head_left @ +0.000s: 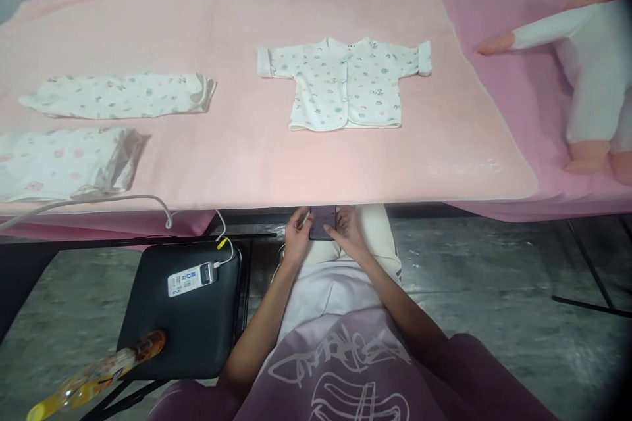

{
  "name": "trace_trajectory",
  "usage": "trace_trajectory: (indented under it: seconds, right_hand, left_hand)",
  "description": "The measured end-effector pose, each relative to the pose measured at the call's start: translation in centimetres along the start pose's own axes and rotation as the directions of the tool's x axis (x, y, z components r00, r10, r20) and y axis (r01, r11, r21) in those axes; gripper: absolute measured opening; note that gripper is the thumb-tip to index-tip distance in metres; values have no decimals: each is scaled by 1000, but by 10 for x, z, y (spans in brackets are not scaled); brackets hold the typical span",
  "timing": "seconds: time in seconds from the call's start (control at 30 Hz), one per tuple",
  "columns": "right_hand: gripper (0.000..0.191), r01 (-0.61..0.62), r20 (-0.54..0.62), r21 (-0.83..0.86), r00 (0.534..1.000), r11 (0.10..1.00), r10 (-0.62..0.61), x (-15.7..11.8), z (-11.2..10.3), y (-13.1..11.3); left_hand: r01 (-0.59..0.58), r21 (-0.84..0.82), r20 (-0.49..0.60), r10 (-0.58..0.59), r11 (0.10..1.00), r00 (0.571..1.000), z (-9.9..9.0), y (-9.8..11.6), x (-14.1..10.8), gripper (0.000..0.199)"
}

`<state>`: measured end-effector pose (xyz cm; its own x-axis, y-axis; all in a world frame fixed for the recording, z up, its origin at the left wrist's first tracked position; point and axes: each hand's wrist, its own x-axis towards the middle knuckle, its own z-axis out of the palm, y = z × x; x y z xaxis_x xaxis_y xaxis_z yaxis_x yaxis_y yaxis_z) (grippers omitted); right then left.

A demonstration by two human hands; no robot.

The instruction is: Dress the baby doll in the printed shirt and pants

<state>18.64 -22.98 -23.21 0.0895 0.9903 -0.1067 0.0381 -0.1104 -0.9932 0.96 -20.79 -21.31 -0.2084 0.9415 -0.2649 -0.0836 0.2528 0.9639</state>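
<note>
- Phone (321, 225) was over the lap, by the near edge of the tabletop (237, 171). Fingers of left hand (297, 231) and right hand (349, 234) gripped opposite sides, presumably for steadiness (right thumb over its face).
- Small shirt (347, 89) lay flat, sleeves spread, probably to show its shape.
- Power bank (190, 281) rested on the chair (197, 329), likely for cable (228, 256) reach.

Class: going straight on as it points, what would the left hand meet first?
Probably the pink blanket, beyond the dark object the left hand holds; depth is unclear, so it may pass underneath.
</note>
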Motion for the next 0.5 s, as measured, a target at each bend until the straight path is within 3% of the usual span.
trace_trajectory:
  seconds: [0.13,0.33,0.5]
  right_hand:
    - [70,-4,8,-19,1000,1000,4,0,-1,-2]
    - [55,-12,52,39,999,999,10,1,-6,-1]
    - [59,-1,65,46,998,999,-2,1,-9,-1]
  left_hand:
    - [38,-16,-14,-39,999,999,-3,4,-2,56]
    - [30,-30,4,-30,999,1000,-5,6,-3,55]
    - [38,-31,21,-37,999,999,-6,4,-2,57]
